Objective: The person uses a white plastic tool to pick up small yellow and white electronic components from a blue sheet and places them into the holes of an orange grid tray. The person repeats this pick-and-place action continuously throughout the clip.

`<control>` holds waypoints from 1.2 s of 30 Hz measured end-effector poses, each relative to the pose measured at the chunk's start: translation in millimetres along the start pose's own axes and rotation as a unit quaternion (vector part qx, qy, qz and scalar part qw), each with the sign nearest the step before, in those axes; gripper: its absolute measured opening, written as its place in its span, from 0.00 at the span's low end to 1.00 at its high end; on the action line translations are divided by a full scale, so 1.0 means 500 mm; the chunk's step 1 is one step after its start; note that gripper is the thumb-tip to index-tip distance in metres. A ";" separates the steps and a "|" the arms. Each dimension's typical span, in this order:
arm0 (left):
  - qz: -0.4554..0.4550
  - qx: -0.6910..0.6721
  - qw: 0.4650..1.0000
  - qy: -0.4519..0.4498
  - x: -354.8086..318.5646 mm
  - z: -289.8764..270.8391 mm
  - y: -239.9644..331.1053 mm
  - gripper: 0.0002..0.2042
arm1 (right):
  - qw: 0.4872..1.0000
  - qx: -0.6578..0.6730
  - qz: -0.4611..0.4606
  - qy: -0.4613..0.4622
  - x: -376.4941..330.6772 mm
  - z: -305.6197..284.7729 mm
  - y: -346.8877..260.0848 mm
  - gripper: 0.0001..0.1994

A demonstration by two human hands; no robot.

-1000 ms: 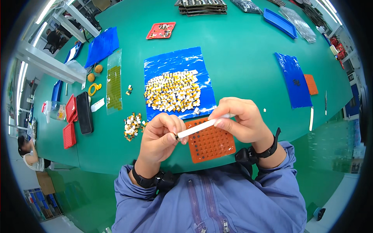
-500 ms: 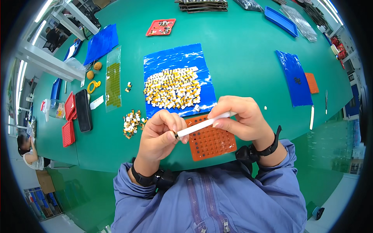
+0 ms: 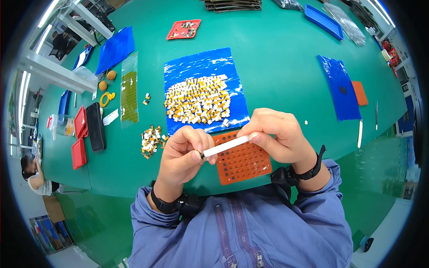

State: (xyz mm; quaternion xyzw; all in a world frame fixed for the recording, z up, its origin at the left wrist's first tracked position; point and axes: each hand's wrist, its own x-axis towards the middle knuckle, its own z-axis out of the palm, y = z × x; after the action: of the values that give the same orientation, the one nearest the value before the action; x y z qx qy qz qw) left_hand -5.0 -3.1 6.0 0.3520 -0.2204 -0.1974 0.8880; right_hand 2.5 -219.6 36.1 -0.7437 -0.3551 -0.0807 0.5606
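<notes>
While the white stick (image 3: 228,146) hangs above the orange tray (image 3: 246,167), its end no longer pokes out past the right hand (image 3: 279,136), whose finger and thumb clamp it, seemingly nearer the tip now. The left hand's (image 3: 182,156) fingertips look pinched on a small dark piece (image 3: 202,156) at the other end, so the work there seems no further along; beyond lies the heap of little parts (image 3: 196,100) on a blue sheet (image 3: 199,62).

Bright, long white tube lamps (image 3: 49,13) (blown out), glare across crinkled blue plastic sheet (image 3: 196,61), smooth green tabletop (image 3: 277,71) bowed at edges
</notes>
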 end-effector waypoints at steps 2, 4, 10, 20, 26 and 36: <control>0.005 -0.002 1.000 0.003 0.000 -0.003 0.001 0.06 | 0.999 0.019 -0.020 0.040 0.004 0.011 -0.001 0.06; 0.006 -0.002 1.000 0.002 0.001 -0.005 0.001 0.06 | 1.000 0.001 -0.007 0.009 -0.002 0.002 0.000 0.06; 0.004 0.000 1.000 -0.003 0.001 -0.003 0.000 0.05 | 1.000 -0.003 0.001 -0.005 -0.001 0.000 -0.001 0.06; 0.007 -0.002 1.000 -0.007 0.001 -0.002 0.000 0.05 | 1.000 -0.020 -0.021 -0.011 0.000 -0.002 0.004 0.05; 0.005 0.008 1.000 -0.002 0.000 -0.006 -0.001 0.05 | 1.000 -0.021 -0.008 0.010 -0.002 0.002 0.000 0.04; 0.029 0.045 0.996 0.067 0.003 -0.004 -0.007 0.04 | 0.998 -0.034 0.023 0.038 -0.004 0.004 -0.004 0.04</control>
State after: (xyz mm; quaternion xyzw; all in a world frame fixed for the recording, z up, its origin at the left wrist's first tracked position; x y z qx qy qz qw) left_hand -3.4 -5.2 2.8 0.3975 -0.1791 -0.1369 0.8895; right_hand -0.9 -218.5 36.0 -0.7665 -0.3130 -0.1081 0.5503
